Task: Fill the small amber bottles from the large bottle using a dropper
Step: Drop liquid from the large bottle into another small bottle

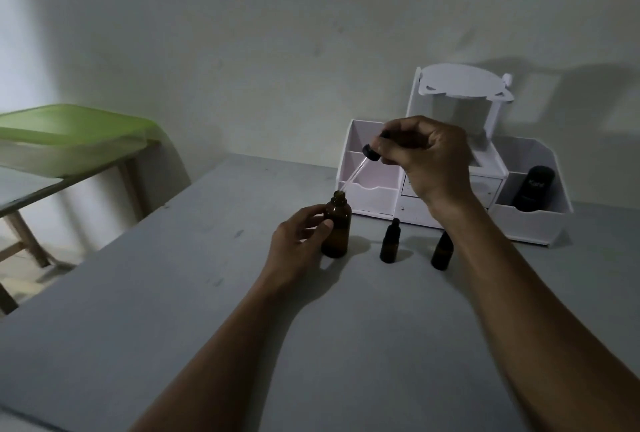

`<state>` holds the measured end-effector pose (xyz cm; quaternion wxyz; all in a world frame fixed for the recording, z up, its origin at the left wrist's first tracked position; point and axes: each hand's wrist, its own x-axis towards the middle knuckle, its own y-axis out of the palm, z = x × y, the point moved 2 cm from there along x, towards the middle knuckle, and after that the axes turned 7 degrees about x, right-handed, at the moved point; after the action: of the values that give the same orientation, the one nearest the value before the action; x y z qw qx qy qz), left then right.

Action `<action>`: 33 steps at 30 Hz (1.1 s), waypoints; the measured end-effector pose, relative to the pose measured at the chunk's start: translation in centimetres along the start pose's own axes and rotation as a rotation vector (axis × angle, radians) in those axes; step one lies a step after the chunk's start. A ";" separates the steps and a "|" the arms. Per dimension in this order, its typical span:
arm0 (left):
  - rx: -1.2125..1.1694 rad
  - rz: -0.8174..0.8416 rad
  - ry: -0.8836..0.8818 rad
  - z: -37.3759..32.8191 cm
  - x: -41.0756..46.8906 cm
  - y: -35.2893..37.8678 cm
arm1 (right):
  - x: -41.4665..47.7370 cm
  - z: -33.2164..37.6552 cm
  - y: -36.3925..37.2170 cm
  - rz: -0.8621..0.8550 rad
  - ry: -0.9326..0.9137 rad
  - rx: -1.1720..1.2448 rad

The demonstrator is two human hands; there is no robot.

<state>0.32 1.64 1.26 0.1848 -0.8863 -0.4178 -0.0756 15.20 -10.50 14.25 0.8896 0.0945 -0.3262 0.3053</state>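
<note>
The large amber bottle stands upright and uncapped on the grey table. My left hand grips its side, thumb across the front. My right hand is raised above and to the right, pinching the black top of a dropper. The dropper's glass tube slants down to the left, and its tip sits at the bottle's mouth. Two small amber bottles stand to the right: one shows a dark, narrow top, the other is partly hidden behind my right forearm.
A white desk organiser with compartments and drawers stands against the wall behind the bottles; a black container sits in its right compartment. To the far left a green-lidded tub rests on a wooden stand beside the table.
</note>
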 end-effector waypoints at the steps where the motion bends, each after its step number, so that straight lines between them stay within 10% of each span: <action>1: 0.007 -0.006 0.006 0.1 0.0 0.0 | 0.1 0.0 0.2 0.009 -0.012 -0.023; 22: 0.006 -0.008 -0.033 -0.4 -0.6 0.1 | -2.5 -2.6 3.1 0.286 0.013 -0.320; 33: 0.191 -0.323 0.199 -3.4 -4.2 1.8 | -8.9 -1.9 -14.6 0.243 -0.003 -0.517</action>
<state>-0.92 -3.69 2.74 0.2938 -0.7745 -0.5393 -0.1516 19.64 -25.72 7.55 0.8407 -0.1750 -0.4033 0.3162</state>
